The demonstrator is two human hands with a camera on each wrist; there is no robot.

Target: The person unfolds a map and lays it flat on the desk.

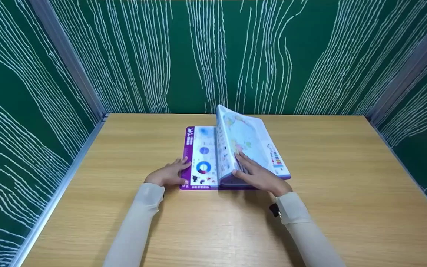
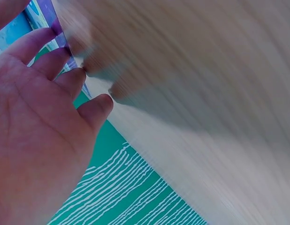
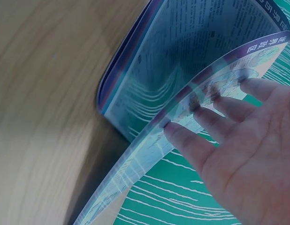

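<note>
An open fold-out world map (image 1: 248, 135) with glossy, stiff leaves lies on the table. Its flat left leaf (image 1: 206, 139) has a purple border, a blue ring chart and small pictures. The leaf beside it stands raised and bent, a world map printed on its right face. My left hand (image 1: 167, 173) rests at the purple left edge, fingers spread; in the left wrist view its fingertips (image 2: 65, 52) meet that border. My right hand (image 1: 260, 177) lies against the map face with fingers extended. In the right wrist view the fingertips (image 3: 196, 105) touch the bent leaf (image 3: 152, 133).
The light wood table (image 1: 347, 178) extends around the map on every side. Green walls with white wavy lines (image 1: 184, 55) enclose its back and sides, joined by grey corner posts (image 1: 69, 55). A small dark object (image 1: 274, 210) sits at my right cuff.
</note>
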